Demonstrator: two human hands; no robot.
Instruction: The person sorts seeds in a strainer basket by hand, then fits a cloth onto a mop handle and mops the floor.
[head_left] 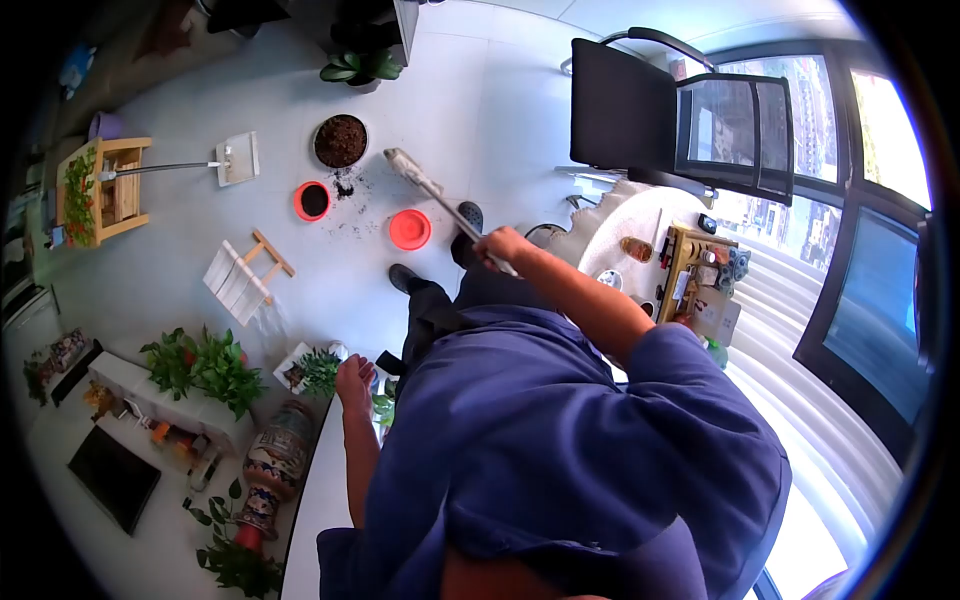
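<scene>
My right hand (500,247) is closed round the handle of a broom (432,190), whose pale head is on or just above the floor near the spilled soil (345,188). To the left, my left hand (355,383) holds nothing, its fingers stretched out, near a small potted plant (318,370). A round container of brown soil (342,141) stands beyond the spill. Beside it is a small orange pot of dark soil (314,201). An orange-red dish (410,230) lies close to my feet. A long-handled dustpan (238,160) is farther left, its handle reaching a wooden plant stand (122,192).
A small folding stool (245,272) stands at left. Leafy plants (205,368) and a large painted vase (277,455) are at lower left. On the right are a black chair (625,105) and a round cloth-covered table (610,235) with jars on it. Another potted plant (362,68) is at the top.
</scene>
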